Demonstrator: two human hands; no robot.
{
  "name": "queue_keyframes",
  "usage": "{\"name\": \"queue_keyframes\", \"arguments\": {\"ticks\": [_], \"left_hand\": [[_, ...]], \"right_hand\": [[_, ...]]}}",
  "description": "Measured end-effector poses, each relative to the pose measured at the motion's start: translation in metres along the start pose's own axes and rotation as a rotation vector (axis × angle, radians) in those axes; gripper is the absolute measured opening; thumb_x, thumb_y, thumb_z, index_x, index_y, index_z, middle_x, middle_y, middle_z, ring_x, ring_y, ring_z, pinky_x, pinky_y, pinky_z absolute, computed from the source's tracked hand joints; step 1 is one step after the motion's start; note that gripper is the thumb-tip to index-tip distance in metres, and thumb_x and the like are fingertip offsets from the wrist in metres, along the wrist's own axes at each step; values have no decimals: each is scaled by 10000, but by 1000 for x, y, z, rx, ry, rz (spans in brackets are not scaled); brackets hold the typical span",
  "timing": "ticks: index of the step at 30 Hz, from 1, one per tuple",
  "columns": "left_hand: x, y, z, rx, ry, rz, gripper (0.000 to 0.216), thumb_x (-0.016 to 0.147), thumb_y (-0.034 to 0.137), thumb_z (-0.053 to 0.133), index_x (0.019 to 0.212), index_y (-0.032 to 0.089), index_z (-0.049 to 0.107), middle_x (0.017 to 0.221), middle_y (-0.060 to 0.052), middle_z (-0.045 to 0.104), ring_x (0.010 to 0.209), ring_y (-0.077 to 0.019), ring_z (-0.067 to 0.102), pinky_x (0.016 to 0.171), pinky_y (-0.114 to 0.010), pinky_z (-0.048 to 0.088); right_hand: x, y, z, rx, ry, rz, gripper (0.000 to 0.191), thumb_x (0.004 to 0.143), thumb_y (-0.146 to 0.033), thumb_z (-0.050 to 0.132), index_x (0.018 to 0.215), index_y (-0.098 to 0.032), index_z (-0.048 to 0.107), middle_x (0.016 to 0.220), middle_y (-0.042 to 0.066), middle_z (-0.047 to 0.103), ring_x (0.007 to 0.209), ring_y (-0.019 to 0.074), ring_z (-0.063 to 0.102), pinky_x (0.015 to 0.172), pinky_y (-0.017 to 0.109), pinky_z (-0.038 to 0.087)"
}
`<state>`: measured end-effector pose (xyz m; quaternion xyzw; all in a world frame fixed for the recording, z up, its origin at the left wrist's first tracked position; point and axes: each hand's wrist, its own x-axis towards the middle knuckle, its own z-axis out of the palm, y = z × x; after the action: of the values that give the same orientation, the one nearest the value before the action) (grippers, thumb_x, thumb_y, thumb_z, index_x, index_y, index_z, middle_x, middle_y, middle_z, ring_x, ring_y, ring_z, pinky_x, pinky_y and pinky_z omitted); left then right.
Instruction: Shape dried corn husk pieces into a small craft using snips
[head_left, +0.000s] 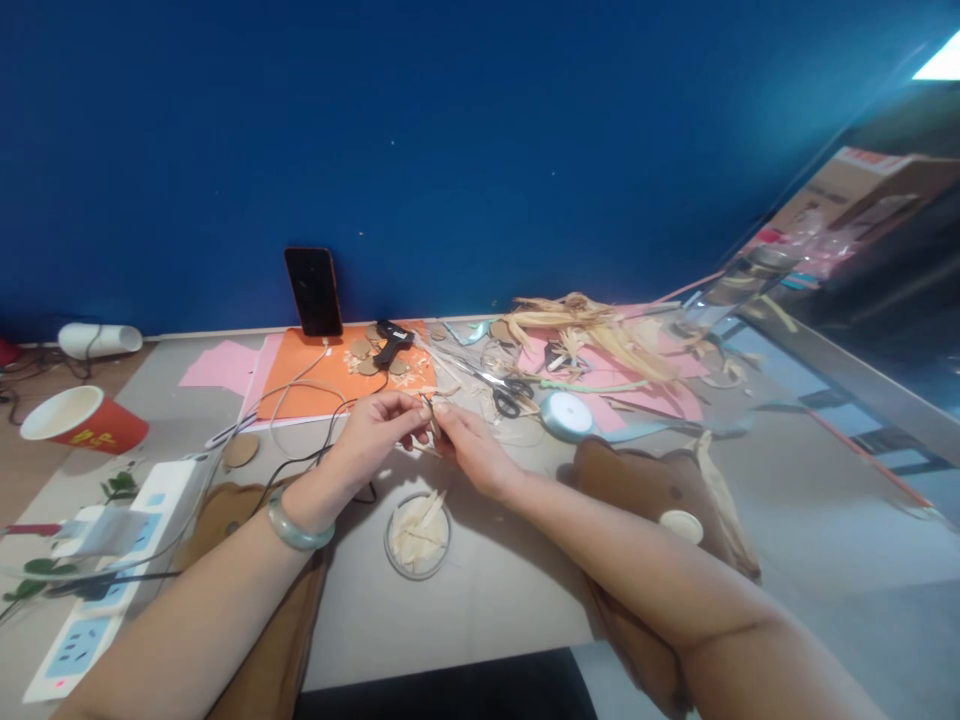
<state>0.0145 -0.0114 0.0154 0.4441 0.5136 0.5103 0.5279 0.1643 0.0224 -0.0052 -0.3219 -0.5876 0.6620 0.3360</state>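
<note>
While the left hand (382,425) and right hand (474,447) together pinched a tiny piece (430,408) (unclear which), careless lowering risked tipping the bowl (417,576).

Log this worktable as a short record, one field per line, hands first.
Left hand: fingers pinched at a small piece, too small to identify
Right hand: fingers meeting the left at that piece
Left wrist: pale green bracelet
Nearer the body: round dish holding pale strips
Tools: black glue gun by the orange sheet; scissors
Ribbon: light blue roll
Phone: upright, near the blue wall
Left side: red paper cup, power strip
</note>
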Motion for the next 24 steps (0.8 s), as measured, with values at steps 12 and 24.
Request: {"name": "queue_keyframes", "arguments": {"ticks": [12,24], "left_hand": [[-1,4,1,-22,-11,-24,258,687,371,767,668,149,637,560,3,620,542,-103,562,524,-218,426],[0,3,-2,-99,28,21,259,692,363,773,735,154,626,609,10,643,552,-95,589,526,-203,430]], "right_hand": [[2,3,-4,26,-22,24,477,868,-600,494,628,-198,404,504,-75,311,444,69,243,416,230,170],[2,-2,-2,141,7,146,434,887,-585,437,683,-202,434,467,-86,299,383,64,183,378,221,133]]}}
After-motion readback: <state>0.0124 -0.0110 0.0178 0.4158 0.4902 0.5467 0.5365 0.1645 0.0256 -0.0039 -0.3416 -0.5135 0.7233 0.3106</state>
